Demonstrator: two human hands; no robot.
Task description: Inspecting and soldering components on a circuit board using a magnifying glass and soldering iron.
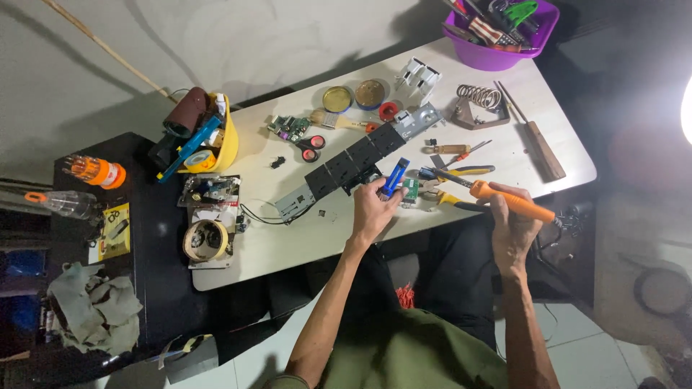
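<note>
Orange-handled soldering iron (504, 199) is being gripped by the right hand (513, 229); the left hand (373, 207) is holding a blue tool (395, 177) over the worktop (303, 238).

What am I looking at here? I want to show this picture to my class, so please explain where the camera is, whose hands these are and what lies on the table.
There is no machine: a person works with bare hands, filmed from a camera on their head looking down. The left hand holds a small blue tool beside a long black strip. The right hand holds an orange-handled soldering iron. On the white table lie scissors, round tins, a coiled wire stand and a purple tub of tools.
</note>
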